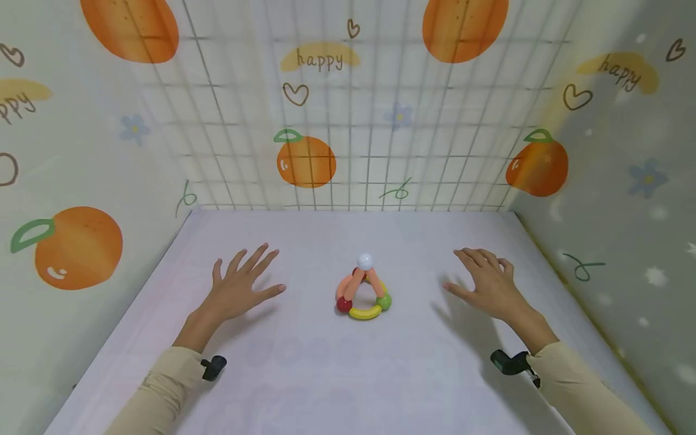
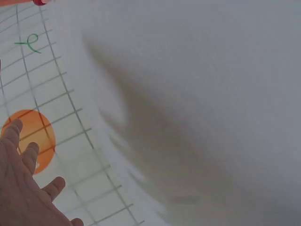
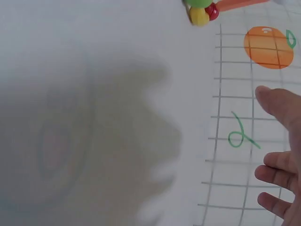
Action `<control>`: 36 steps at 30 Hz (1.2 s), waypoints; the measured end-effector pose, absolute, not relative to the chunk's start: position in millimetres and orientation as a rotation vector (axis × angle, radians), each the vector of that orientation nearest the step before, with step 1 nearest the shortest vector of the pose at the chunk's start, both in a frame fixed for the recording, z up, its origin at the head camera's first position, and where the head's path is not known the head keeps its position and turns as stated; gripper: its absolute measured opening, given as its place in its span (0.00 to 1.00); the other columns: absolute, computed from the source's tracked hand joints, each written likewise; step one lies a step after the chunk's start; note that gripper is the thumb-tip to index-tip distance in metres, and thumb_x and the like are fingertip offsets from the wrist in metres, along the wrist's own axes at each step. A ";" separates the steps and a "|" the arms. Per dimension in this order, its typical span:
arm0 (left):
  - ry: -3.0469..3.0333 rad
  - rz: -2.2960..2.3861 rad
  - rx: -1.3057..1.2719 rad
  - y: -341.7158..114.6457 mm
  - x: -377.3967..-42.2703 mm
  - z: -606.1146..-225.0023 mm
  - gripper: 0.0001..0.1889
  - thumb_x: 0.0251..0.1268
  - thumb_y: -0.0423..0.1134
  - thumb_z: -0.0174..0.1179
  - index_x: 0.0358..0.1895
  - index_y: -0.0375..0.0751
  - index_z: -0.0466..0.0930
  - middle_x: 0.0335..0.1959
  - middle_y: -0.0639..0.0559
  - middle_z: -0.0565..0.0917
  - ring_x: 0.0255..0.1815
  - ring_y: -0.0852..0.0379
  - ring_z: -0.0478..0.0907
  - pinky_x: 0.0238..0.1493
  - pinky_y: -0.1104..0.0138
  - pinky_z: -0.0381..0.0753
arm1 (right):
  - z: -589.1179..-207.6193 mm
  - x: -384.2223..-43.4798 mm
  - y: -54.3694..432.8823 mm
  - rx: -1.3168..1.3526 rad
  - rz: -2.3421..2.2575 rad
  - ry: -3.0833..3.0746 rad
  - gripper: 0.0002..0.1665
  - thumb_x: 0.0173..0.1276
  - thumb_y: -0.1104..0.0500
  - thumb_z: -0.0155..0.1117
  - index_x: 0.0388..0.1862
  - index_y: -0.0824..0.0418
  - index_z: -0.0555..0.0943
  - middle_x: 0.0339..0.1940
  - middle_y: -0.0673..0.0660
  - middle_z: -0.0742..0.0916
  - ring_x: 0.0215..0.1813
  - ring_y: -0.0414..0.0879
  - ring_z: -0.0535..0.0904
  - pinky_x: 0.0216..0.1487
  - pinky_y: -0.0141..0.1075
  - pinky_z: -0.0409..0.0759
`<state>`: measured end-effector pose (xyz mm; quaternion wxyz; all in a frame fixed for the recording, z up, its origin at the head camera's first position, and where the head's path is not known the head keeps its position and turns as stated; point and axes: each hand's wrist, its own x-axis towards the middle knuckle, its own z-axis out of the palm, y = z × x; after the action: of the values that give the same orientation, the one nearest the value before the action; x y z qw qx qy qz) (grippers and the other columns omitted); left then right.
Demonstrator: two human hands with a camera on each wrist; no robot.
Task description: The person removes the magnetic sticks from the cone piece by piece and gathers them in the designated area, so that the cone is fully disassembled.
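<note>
A small pyramid of balls and rods [image 1: 356, 286] stands mid-table. A white ball [image 1: 365, 261] tops it, straight salmon rods run down from there, and red balls, a green ball [image 1: 384, 301] and a curved yellow rod [image 1: 365, 313] form its base. To its left, my left hand [image 1: 237, 294] hovers with fingers spread, holding nothing. On the other side, my right hand [image 1: 493, 292] is held over the table with loosely bent fingers, also holding nothing. Both hands are apart from the pyramid. The right wrist view catches its yellow part [image 3: 199, 17] and a red ball [image 3: 212, 11] at the top edge.
A pale cloth covers the table [image 1: 326, 374]. Behind it rises a wire grid [image 1: 370, 163] under a sheet printed with oranges, and similar printed sheets [image 1: 609, 181] enclose both sides. Each wrist carries a small black camera mount [image 1: 510, 362].
</note>
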<state>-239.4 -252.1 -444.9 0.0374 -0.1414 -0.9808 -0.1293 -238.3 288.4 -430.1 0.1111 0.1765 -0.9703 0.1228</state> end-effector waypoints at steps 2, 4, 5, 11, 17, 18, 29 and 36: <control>-2.995 -0.403 -0.454 -246.4 -239.5 -445.6 0.47 0.60 0.80 0.45 0.81 0.69 0.45 0.82 0.59 0.45 0.79 0.37 0.42 0.65 0.29 0.30 | -430.2 -236.6 284.0 0.519 0.381 -2.849 0.47 0.65 0.36 0.68 0.74 0.61 0.67 0.70 0.64 0.71 0.72 0.66 0.58 0.60 0.70 0.51; -2.984 -0.417 -0.473 -240.9 -240.5 -447.4 0.48 0.60 0.80 0.45 0.81 0.68 0.45 0.82 0.59 0.46 0.79 0.37 0.43 0.65 0.29 0.32 | -430.3 -235.6 279.9 0.526 0.396 -2.845 0.47 0.65 0.37 0.68 0.73 0.61 0.68 0.70 0.64 0.72 0.72 0.65 0.59 0.60 0.70 0.51; -2.982 -0.426 -0.481 -238.1 -241.0 -448.0 0.48 0.60 0.80 0.45 0.81 0.68 0.45 0.82 0.59 0.47 0.79 0.38 0.44 0.66 0.30 0.34 | -430.2 -235.2 277.9 0.533 0.402 -2.839 0.46 0.65 0.37 0.68 0.73 0.61 0.68 0.70 0.64 0.72 0.71 0.65 0.59 0.60 0.70 0.51; -2.968 -0.490 -0.532 -223.1 -242.0 -446.1 0.47 0.60 0.80 0.44 0.81 0.68 0.47 0.81 0.59 0.50 0.78 0.41 0.47 0.67 0.33 0.39 | -430.4 -233.6 267.0 0.568 0.466 -2.802 0.45 0.65 0.40 0.70 0.73 0.61 0.69 0.70 0.63 0.72 0.71 0.65 0.60 0.60 0.70 0.51; -2.933 -0.553 -0.564 -212.2 -242.6 -443.8 0.45 0.62 0.78 0.46 0.80 0.69 0.48 0.80 0.57 0.54 0.76 0.42 0.52 0.66 0.38 0.45 | -430.8 -232.4 252.8 0.587 0.604 -2.787 0.42 0.65 0.42 0.70 0.72 0.58 0.69 0.70 0.62 0.72 0.71 0.64 0.60 0.60 0.68 0.51; -2.926 -0.570 -0.568 -210.3 -242.9 -444.5 0.45 0.62 0.78 0.47 0.80 0.69 0.48 0.80 0.57 0.55 0.76 0.42 0.52 0.66 0.38 0.46 | -431.0 -232.2 250.8 0.592 0.622 -2.782 0.42 0.65 0.43 0.71 0.72 0.58 0.70 0.70 0.61 0.72 0.71 0.63 0.60 0.61 0.68 0.51; -2.856 -0.882 -0.641 -185.2 -241.8 -455.4 0.41 0.64 0.74 0.51 0.79 0.71 0.51 0.78 0.59 0.57 0.76 0.45 0.53 0.67 0.36 0.46 | -436.0 -229.5 236.1 0.660 0.703 -2.716 0.36 0.67 0.43 0.69 0.69 0.58 0.74 0.67 0.60 0.75 0.70 0.59 0.64 0.61 0.65 0.52; -2.836 -1.057 -0.649 -169.2 -241.8 -451.4 0.39 0.66 0.72 0.52 0.78 0.73 0.52 0.78 0.62 0.57 0.77 0.48 0.53 0.68 0.34 0.43 | -437.5 -228.8 225.7 0.689 0.757 -2.706 0.34 0.68 0.44 0.68 0.69 0.56 0.74 0.67 0.58 0.76 0.70 0.58 0.65 0.63 0.64 0.52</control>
<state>-241.8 -169.2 -451.4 0.0232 -0.2095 -0.9160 -0.3415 -228.8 225.7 -437.5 0.1240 0.2365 -0.9280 0.2598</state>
